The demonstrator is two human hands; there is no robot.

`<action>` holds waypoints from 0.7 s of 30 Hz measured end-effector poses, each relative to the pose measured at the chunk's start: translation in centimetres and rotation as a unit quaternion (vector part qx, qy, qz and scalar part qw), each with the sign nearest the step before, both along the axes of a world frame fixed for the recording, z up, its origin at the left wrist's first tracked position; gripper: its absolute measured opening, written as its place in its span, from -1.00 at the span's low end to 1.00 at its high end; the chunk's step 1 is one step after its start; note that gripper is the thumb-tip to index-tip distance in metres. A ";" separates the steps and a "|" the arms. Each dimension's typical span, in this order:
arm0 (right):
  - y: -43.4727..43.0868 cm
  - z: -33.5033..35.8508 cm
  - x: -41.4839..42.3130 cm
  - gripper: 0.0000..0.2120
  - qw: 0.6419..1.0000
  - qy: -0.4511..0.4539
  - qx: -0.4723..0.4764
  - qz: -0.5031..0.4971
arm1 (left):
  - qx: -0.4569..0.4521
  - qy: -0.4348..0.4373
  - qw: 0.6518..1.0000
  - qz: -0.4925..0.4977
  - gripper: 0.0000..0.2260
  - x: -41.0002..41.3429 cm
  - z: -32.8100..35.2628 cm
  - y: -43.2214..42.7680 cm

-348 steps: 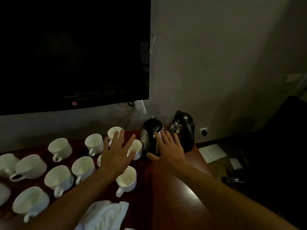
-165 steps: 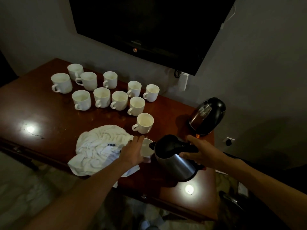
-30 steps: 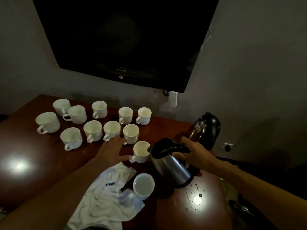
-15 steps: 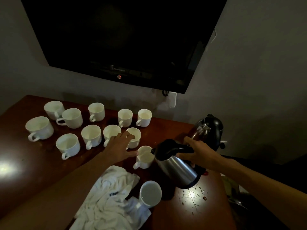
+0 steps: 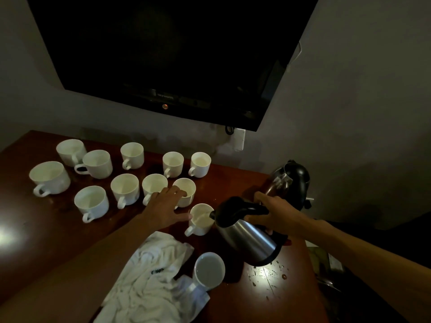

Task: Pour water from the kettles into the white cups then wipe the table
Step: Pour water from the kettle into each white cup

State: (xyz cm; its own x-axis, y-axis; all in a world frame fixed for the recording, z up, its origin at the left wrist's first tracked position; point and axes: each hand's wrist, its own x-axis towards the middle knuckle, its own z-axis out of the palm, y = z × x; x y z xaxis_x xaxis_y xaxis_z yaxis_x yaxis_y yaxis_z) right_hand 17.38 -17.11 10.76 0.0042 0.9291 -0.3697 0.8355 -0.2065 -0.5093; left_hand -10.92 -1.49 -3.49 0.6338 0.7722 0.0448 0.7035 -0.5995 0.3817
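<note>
Pour step, second cup.

- Nearest, below and left of the grip: white cloth (image 5: pixel 154 276) crumpled at the table (image 5: pixel 35 241) edge. The filled cup (image 5: pixel 208 270) touches its fold.
- Directly under the grip: droplets (image 5: pixel 268 273) on the wood below the kettle base. Judgement: spill from pouring, so slow the tilt.
- The grip: right hand (image 5: pixel 272 215) is wrapped round the black handle of the steel kettle (image 5: pixel 249 238), which is lifted off the table and tipped left.
- Left of the grip: the spout tip sits over the rim of the target cup (image 5: pixel 201 220). A faint stream seems to show, but the light is too dim to be sure.
- Left hand (image 5: pixel 165 208) is spread flat. Its thumb is against the target cup's wall and its fingertips are at the rim of the next cup.
- Advice:
  - Keep the spout low and centred.
  - Brace the cup with the thumb only.
  - Stop short of the brim, then right the kettle before moving it.
- Further left and beyond: the empty cups (image 5: pixel 124 190) stand in two rows.
- Beyond the grip: second kettle (image 5: pixel 291 180) stands untouched by the wall.
</note>
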 end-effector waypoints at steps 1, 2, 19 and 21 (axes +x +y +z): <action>0.0 0.0 -0.1 -0.75 1.000 -0.001 -0.001 -0.002 | -0.004 0.000 1.000 0.004 -0.13 0.0 0.0 0.0; 0.1 0.0 -0.2 -0.76 1.000 0.000 -0.002 -0.002 | -0.005 -0.001 1.000 0.005 -0.14 -0.1 0.0 0.0; 1.0 0.6 -0.6 -0.70 0.999 -0.035 -0.022 0.007 | -0.003 0.002 1.000 0.002 -0.11 0.3 0.1 0.0; 1.1 0.4 -0.3 -0.70 0.998 -0.050 -0.018 0.017 | -0.002 0.001 1.000 0.001 -0.13 0.5 0.0 0.1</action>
